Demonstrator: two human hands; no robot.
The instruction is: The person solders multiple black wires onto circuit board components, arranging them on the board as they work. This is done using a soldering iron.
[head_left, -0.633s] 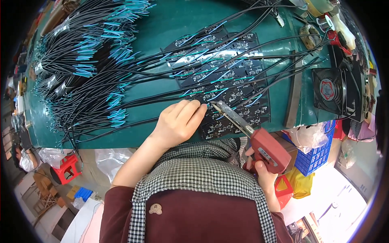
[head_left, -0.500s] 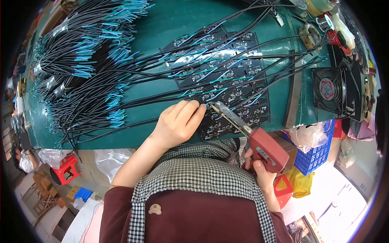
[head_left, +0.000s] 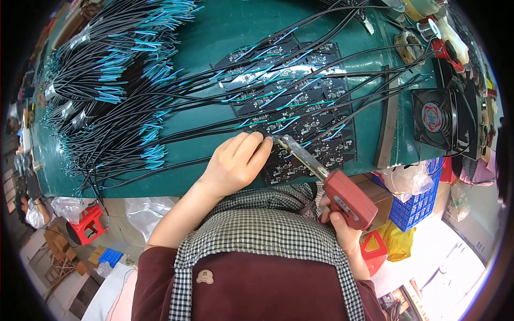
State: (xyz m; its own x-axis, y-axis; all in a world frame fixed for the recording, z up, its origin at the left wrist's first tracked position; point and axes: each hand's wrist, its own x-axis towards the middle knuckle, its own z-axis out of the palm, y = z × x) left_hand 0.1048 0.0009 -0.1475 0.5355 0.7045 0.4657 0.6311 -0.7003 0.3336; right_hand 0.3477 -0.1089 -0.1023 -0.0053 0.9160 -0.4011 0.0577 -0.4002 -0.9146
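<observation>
My right hand (head_left: 345, 231) is wrapped round the grip of a red soldering gun (head_left: 350, 200). The gun's long metal nose slants up to the left, and its tip is beside my left fingertips, over the black circuit boards (head_left: 300, 125). My left hand (head_left: 235, 163) is closed in a pinch at the boards' near left edge. A black cable (head_left: 187, 162) runs into it from the left, and a bit of light blue wire shows by the fingertips. The fingers hide most of what they pinch. Several cables with blue and green ends lie across the boards.
Bundles of black cables (head_left: 101, 75) with blue ends are heaped at the left of the green table (head_left: 198, 43). A dark bar (head_left: 388, 123) and a black fan (head_left: 436, 117) stand at the right. A solder spool (head_left: 428, 29) sits at the far right, and a blue crate (head_left: 412, 206) below the table.
The soldering gun's red body has shifted slightly left and down with my right hand. Its tip stays close to my left fingertips; my left hand has hardly moved.
</observation>
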